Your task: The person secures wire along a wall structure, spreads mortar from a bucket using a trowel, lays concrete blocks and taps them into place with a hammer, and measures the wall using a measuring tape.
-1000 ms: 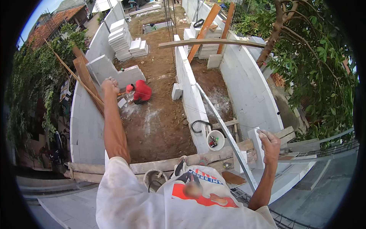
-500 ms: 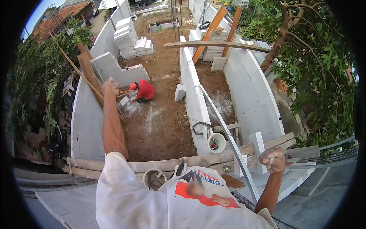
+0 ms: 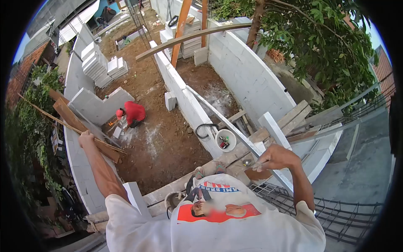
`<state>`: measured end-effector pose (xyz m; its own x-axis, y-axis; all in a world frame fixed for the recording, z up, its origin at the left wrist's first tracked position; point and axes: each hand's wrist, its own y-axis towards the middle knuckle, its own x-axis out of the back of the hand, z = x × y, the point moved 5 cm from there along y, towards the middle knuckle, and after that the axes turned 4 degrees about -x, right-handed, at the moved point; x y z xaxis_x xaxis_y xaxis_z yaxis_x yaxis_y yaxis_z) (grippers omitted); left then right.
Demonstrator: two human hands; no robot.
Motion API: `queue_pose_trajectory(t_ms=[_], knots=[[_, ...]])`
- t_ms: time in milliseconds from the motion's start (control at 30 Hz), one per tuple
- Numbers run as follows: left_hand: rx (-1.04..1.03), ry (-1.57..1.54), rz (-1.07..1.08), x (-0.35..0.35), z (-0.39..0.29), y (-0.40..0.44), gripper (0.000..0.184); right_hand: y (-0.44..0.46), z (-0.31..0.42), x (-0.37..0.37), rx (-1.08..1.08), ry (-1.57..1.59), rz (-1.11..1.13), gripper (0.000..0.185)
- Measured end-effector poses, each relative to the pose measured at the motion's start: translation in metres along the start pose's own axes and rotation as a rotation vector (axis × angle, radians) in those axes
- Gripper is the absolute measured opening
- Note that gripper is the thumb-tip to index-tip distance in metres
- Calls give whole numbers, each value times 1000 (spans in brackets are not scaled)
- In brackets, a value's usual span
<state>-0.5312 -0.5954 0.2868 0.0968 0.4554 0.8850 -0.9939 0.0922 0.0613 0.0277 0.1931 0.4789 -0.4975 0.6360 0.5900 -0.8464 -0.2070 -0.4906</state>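
My left hand (image 3: 86,139) is stretched far out to the left with its fingers curled closed, in line with a brown plank and a bamboo pole (image 3: 63,119). Whatever it may hold is too small to see. On the right, my right hand (image 3: 279,157) is bent inward, thumb and fingers pinched together; the thing between them cannot be made out. Directly below that hand passes a long metal bar (image 3: 235,131), slanting from the middle wall; contact is unclear. A white block (image 3: 275,130) stands upright just beyond my right hand.
A person in a red shirt (image 3: 135,114) crouches on the soil below. White block walls (image 3: 247,63) enclose the site. Near my feet are a white bucket (image 3: 226,140), a mortar pail (image 3: 173,200) and wooden planks (image 3: 239,157). A rebar cage (image 3: 327,214) lies at right.
My view has turned to the right. My left hand has come lower, and my right hand has moved inward over the metal bar, from a fist to a pinch.
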Motion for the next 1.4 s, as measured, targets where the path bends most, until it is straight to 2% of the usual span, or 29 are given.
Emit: queue_pose_trajectory(t_ms=[33,67,100,133,167,200,233,300,333,367,433,467,600,633,667,733,800,833,900,933,1000,1033,1067,1100,1133,1200,1233,1333,1400], knots=[[29,-91,71,-18,8,12,21,1,-17,1,-135,-217,-201,23],[64,-270,53,4,2,8,21,-3,-33,11,-244,-314,-482,25],[147,-653,63,16,-5,-3,21,-13,-45,20,-302,-284,-732,27],[345,-1273,106,17,-13,-13,22,-26,-50,26,-300,-86,-880,28],[552,-1675,152,30,-33,-26,24,-37,-55,26,-229,465,-910,30],[649,-1841,179,44,-55,-31,26,-44,-55,14,-110,1008,-855,32],[684,-1900,211,63,-80,-33,29,-49,-52,-5,127,1278,-651,32],[663,-1944,182,88,-113,-30,28,-58,-30,-30,442,1329,-338,33],[635,-1964,170,99,-130,-27,28,-60,-13,-43,470,1156,-235,33],[607,-1987,172,108,-146,-22,28,-57,-13,-53,458,1179,-288,33],[534,-2041,186,127,-180,-6,27,-47,-4,-92,265,575,59,29],[497,-2069,195,135,-196,3,27,-50,-10,-102,259,590,34,29],[346,-2183,250,169,-246,39,27,-76,-88,-130,-813,-185,-856,22],[306,-2206,272,178,-257,48,27,-85,-83,-133,-827,-168,-859,22],[272,-2231,297,186,-269,58,27,-102,-82,-137,-561,739,-1066,24],[192,-2287,350,204,-294,75,27,-120,-76,-161,-172,1641,-1171,26],[110,-2346,408,220,-319,97,28,-124,-45,-180,163,1410,-879,27],[70,-2374,453,228,-332,107,28,-126,-44,-191,160,1419,-899,27],[-8,-2428,547,242,-361,126,28,-117,-31,-219,160,787,-580,25],[-47,-2457,601,247,-377,133,28,-112,-38,-237,155,789,-592,25],[-150,-2500,775,259,-412,149,29,-111,-92,-297,-954,203,-444,26],[-204,-2512,882,263,-431,153,29,-114,-101,-311,-959,217,-453,26],[-383,-2511,1187,267,-454,162,29,-134,-110,-315,-1127,173,-775,26],[-218,-2486,917,275,-473,148,25,-156,-112,-325,-1290,126,-1096,26],[-167,-2460,841,280,-496,132,21,-164,-117,-342,-1304,143,-1097,26],[-121,-2423,785,288,-539,102,14,-191,-130,-386,-1042,1044,-1793,29],[-109,-2409,766,292,-560,89,12,-190,-129,-407,-946,1197,-1893,29],[-127,-2396,752,309,-625,27,15,-179,-117,-476,-1080,1169,-1748,26],[-200,-2417,833,338,-670,-51,22,-174,-112,-526,-1318,892,-1261,37]])
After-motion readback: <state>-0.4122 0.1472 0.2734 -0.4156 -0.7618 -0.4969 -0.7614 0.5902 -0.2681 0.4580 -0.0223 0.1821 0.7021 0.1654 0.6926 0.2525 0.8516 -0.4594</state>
